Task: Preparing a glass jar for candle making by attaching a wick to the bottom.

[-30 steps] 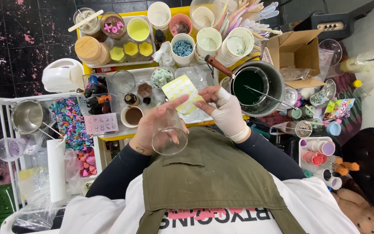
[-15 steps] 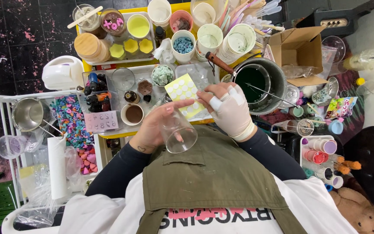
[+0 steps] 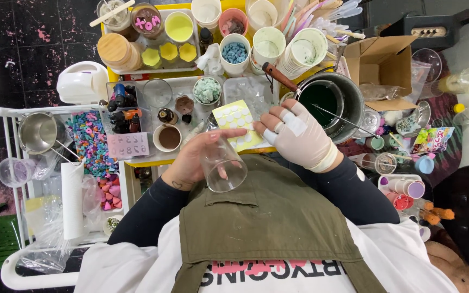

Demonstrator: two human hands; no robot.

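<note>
Crowded all over, the yellow table [image 3: 146, 161] has almost no bare spot, and its near edge sits just past the green apron [image 3: 270, 217]. On the person's left a white cart [image 3: 12, 163] stands tight against it. A big metal pot [image 3: 348, 103] of dark green liquid sits by the cardboard box [image 3: 389, 68]. The left hand [image 3: 194, 160] is wrapped around a clear glass cup [image 3: 222, 164], tipped on its side over the apron, open end toward the person. The right hand [image 3: 299, 135], in a pale glove, has its fingers curled onto a yellow sheet of white round stickers [image 3: 238, 120], which lies by the table's near edge. A small cup of brown liquid [image 3: 168, 138] stands just beside the left hand.
</note>
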